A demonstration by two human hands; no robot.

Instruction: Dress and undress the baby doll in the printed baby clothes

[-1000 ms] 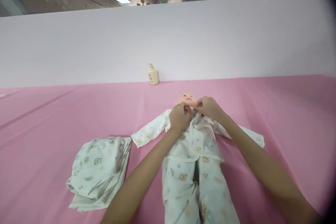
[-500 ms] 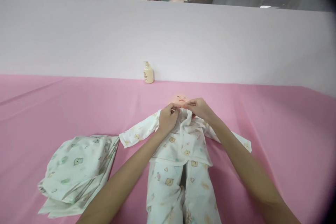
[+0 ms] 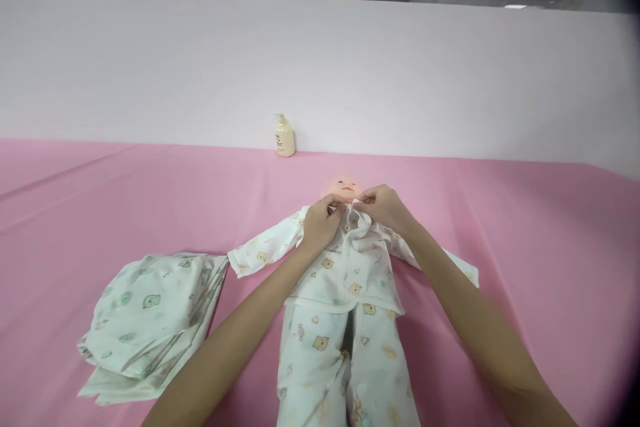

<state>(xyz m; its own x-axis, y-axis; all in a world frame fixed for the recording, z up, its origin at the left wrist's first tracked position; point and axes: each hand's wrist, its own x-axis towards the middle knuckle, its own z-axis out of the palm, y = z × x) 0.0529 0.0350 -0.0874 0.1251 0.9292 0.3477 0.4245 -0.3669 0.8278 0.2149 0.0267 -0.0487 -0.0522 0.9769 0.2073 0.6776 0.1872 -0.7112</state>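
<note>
A baby doll (image 3: 343, 185) lies on its back on the pink tabletop (image 3: 525, 227), dressed in a white printed jacket (image 3: 350, 267) and matching trousers (image 3: 345, 360). My left hand (image 3: 319, 223) pinches the left side of the jacket collar just below the doll's chin. My right hand (image 3: 383, 207) pinches the right side of the collar. Both hands are closed on the cloth and nearly touch each other. The sleeves spread out to either side.
A folded white cloth with green prints (image 3: 150, 320) lies to the left of the doll. A cream pump bottle (image 3: 284, 136) stands at the back against a pale partition wall (image 3: 320, 73).
My hands stay at the collar and have drawn the two front edges of the jacket closer together. The view has shifted a little since a second ago.
</note>
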